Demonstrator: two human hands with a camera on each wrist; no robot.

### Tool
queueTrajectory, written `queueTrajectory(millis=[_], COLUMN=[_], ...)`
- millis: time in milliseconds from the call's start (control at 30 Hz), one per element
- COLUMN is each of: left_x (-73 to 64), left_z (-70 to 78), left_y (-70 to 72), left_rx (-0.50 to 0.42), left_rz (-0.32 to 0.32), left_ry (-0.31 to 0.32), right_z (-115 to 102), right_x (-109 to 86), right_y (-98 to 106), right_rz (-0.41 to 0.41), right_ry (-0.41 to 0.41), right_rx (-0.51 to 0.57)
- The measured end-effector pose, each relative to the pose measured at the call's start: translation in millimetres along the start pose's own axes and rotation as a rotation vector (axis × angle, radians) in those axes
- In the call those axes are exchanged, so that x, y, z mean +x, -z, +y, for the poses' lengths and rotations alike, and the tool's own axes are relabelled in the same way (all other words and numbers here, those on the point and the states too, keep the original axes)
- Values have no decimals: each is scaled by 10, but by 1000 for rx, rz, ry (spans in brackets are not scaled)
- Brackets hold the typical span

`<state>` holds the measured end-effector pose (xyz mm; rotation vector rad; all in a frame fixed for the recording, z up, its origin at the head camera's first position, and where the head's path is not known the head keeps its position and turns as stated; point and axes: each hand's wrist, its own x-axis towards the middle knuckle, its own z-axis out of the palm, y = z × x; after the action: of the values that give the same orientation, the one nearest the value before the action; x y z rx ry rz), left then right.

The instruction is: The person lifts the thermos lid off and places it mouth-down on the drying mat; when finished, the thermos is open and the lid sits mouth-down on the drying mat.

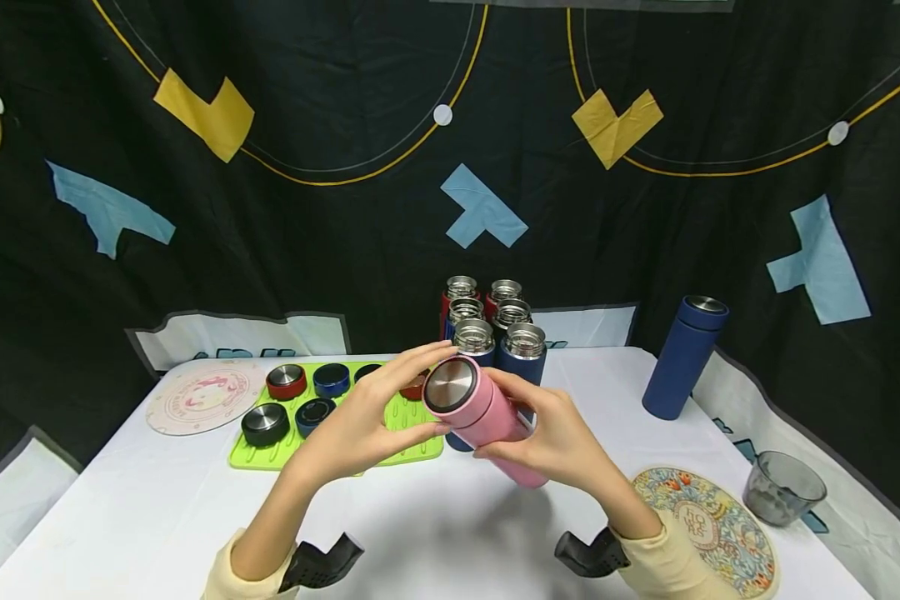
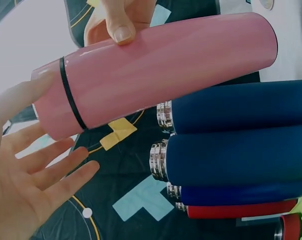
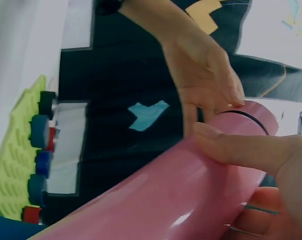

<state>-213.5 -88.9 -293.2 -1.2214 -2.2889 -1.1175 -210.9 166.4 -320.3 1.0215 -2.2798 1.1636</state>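
Observation:
A pink thermos (image 1: 495,425) is tilted above the table, its lid toward me. My right hand (image 1: 551,425) grips its body, with the thumb (image 3: 216,142) across the pink side. At the other end, my left hand (image 1: 363,417) has its thumb and fingers around the steel-topped lid (image 1: 452,385). Several of the left fingers (image 2: 60,170) spread out below the lid in the left wrist view. A thin black ring (image 2: 72,92) runs between lid and body. Behind the thermos stand several lidless bottles (image 1: 525,350), navy, blue and red, their steel necks showing.
Several lids (image 1: 266,423) sit on a green mat (image 1: 412,433) at left, partly behind my left hand. A round pink-patterned mat (image 1: 206,398) lies beyond it. At right are a lidded navy thermos (image 1: 682,358), a floral round mat (image 1: 708,521) and a grey glass (image 1: 783,489).

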Motion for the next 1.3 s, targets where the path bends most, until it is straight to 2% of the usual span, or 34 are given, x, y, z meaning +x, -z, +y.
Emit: queueTrajectory(millis=[267, 533, 633, 733, 867, 1000, 1100, 1300], left_x=[-37, -66, -75, -83, -92, -98, -106, -107], left_z=[-46, -28, 2, 43, 74, 75, 82, 122], left_y=[-16, -5, 1, 20, 49, 48, 39, 21], left_rx=[-52, 4, 20, 6, -22, -6, 17, 1], left_rz=[11, -42, -23, 7, 35, 55, 67, 90], left_ry=[-28, -56, -89, -117, -113, -110, -107, -70], right_z=[-28, 12, 31, 39, -113, -322, -301, -83], right_x=[81, 55, 52, 58, 92, 115, 100, 63], right_y=[-50, -63, -47, -26, 9, 33, 8, -66], right_rz=[-74, -114, -124, -132, -124, -97, -82, -32], right_ry=[25, 60, 76, 85, 59, 32, 34, 96], right_rx=[-60, -108, -81, -6, 95, 113, 96, 31])
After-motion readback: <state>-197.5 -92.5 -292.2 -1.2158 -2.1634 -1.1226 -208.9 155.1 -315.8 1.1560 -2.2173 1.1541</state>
